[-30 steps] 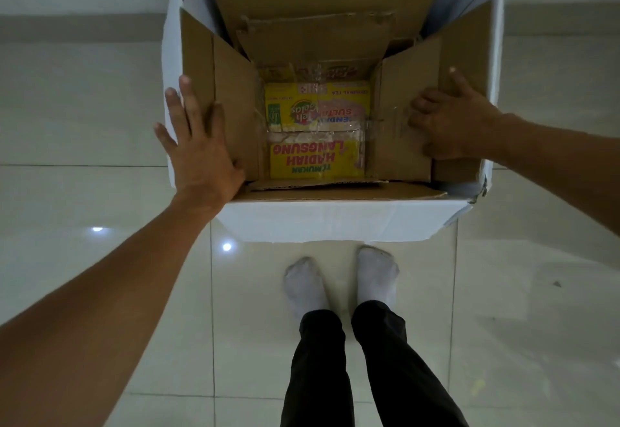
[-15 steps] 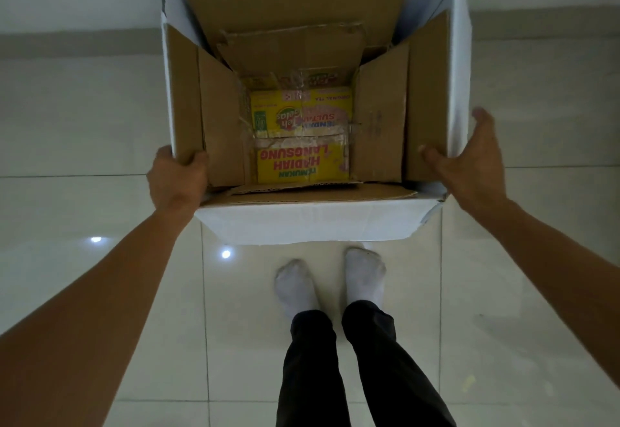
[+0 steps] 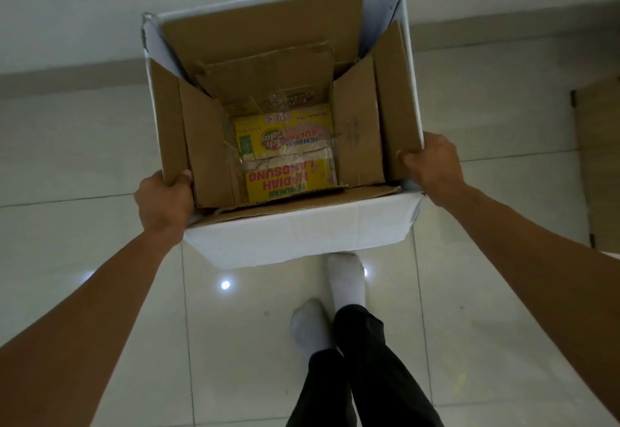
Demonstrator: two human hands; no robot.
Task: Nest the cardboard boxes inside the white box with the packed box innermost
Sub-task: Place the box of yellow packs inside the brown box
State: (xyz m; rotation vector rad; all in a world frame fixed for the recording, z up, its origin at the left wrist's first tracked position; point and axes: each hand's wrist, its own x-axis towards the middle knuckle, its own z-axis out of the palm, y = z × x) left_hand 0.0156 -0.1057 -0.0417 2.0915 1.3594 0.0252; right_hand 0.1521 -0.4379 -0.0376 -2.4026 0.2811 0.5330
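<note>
The white box (image 3: 302,235) is held up in front of me, tilted a little, open top toward the camera. Brown cardboard boxes (image 3: 359,134) sit nested inside it, flaps standing up along the walls. Innermost lies the packed box with yellow printed packs (image 3: 285,154) showing. My left hand (image 3: 164,201) grips the left rim, fingers curled over the white wall and a brown flap. My right hand (image 3: 432,165) grips the right rim the same way.
Pale glossy floor tiles (image 3: 100,235) lie below, with a wall and skirting (image 3: 67,81) behind the box. My feet in white socks (image 3: 345,282) are under the box, one ahead of the other. A brown door or panel (image 3: 600,165) stands at the right edge.
Both hands moved from the flaps to the box's side rims and closed on them. The box has come off the floor and my feet have shifted into a step.
</note>
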